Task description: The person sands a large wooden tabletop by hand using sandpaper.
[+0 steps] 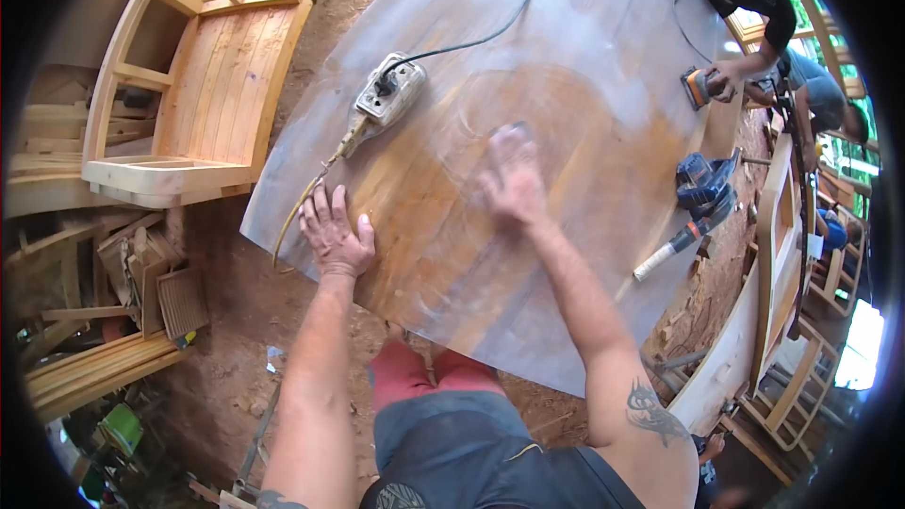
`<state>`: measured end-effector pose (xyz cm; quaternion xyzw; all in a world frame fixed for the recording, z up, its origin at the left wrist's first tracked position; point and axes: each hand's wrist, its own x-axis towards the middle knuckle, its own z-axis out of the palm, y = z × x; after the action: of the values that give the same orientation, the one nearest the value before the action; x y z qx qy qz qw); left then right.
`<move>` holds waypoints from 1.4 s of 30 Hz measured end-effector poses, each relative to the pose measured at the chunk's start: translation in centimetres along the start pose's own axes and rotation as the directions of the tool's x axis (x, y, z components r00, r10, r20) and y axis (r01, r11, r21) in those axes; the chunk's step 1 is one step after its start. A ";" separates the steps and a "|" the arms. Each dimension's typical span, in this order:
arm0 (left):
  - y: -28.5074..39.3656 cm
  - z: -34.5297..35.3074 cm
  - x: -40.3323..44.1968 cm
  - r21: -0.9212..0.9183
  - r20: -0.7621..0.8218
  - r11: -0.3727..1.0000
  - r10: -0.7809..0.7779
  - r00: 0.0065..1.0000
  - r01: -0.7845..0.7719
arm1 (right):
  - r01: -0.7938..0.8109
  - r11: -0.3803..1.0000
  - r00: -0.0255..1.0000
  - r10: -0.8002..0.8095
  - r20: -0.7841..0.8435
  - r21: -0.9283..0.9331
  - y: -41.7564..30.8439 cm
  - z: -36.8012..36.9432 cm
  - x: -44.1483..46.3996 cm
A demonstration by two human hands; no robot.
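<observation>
Nearest the camera is the person's dark shirt [471, 467], close to the lower edge of the bench [424, 269], a broad wooden surface lying in front of the body and streaked with pale dust. Loose clothing could catch on that edge if the person leaned in.

At far left, a wooden frame [226, 75] stands on the ground beside the bench. The left hand [337, 236] is wide, palm down near the bench's edge, fingers spread and holding nothing. A yellow cable [290, 231] runs right by its fingertips; a sideways slip on the dust could snag it and drag the power strip [396, 90]. The cable's join looks makeshift, so a tug might loosen it, and dust could get into the sockets.

Right of that, the right hand [514, 179] is blurred over the middle of the bench, with something grey [511, 130] at its fingertips; I cannot tell whether it grips this or presses it flat. Uneven pressure could leave scratches.

A black cord [528, 0] crosses the far side and could be snagged. Further right lies a blue power tool [705, 184], which a knock could send over the edge. Just beyond, a co-worker's hand [728, 80] holds an orange tool [698, 90]; if it strayed inward, it might strike the blue one.
</observation>
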<state>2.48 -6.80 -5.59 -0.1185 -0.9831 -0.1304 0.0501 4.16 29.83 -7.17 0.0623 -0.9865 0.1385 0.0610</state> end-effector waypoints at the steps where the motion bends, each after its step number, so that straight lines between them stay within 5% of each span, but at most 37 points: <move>1: 0.0 -0.1 -0.1 0.003 0.003 1.000 0.000 1.000 0.000 | -0.112 0.994 0.992 0.112 -0.063 0.003 1.9 0.6 2.6; 5: -0.2 0.3 -0.2 0.007 -0.010 1.000 0.006 1.000 -0.006 | -0.271 0.961 0.948 0.277 -0.155 0.061 0.2 2.3 12.4; 9: 0.0 0.1 -0.2 0.005 0.007 1.000 0.004 1.000 -0.004 | 0.052 0.985 0.994 -0.066 0.084 0.164 -7.4 0.6 5.6; 11: -0.1 0.1 -0.1 0.005 0.009 1.000 0.001 1.000 -0.001 | 0.023 0.984 0.985 -0.053 0.165 0.177 -6.1 -1.0 1.0; 17: -0.1 0.2 -0.2 0.005 -0.012 1.000 0.006 1.000 -0.006 | -0.308 0.950 0.945 0.311 -0.099 0.052 1.8 0.4 10.4; 20: 0.0 0.0 -0.1 0.011 0.000 1.000 -0.001 1.000 0.001 | -0.118 0.987 0.993 0.118 0.005 0.113 -4.0 0.6 11.9; 23: 0.0 0.1 0.0 0.018 -0.014 1.000 0.006 1.000 -0.006 | 0.102 0.971 0.985 -0.128 0.113 0.218 -7.8 -1.0 3.7; 26: -0.1 0.0 -0.1 0.000 -0.025 1.000 0.011 1.000 -0.011 | 0.069 0.994 0.989 -0.080 0.127 0.088 -2.0 -0.9 -0.7; 28: -0.3 0.0 0.0 0.006 -0.019 1.000 0.001 1.000 -0.001 | -0.164 0.986 0.986 0.164 -0.002 -0.027 1.8 -0.2 3.2; 31: 0.1 0.2 -0.2 0.002 -0.021 1.000 0.002 1.000 -0.002 | -0.315 0.944 0.939 0.325 -0.110 0.097 1.4 2.1 11.7; 33: -0.1 0.0 -0.2 0.014 -0.018 1.000 0.006 1.000 -0.006 | -0.152 0.959 0.988 0.150 0.026 0.241 -3.4 1.8 12.2; 35: 0.0 0.2 -0.1 0.024 -0.012 1.000 0.000 1.000 0.001 | 0.030 0.995 0.983 -0.047 0.175 0.096 -8.0 2.2 7.0; 38: -0.1 0.1 -0.1 -0.009 -0.023 1.000 0.008 1.000 -0.009 | 0.119 0.977 0.981 -0.142 0.130 0.175 -6.3 1.2 -1.5; 42: 0.2 0.0 -0.6 -0.002 -0.013 1.000 0.007 1.000 -0.007 | -0.231 0.972 0.973 0.232 -0.015 0.049 1.0 0.1 3.4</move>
<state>3.14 -6.73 -5.64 -0.1212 -0.9822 -0.1320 0.0566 0.64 30.41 -7.06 -0.0530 -0.9829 0.1682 0.0531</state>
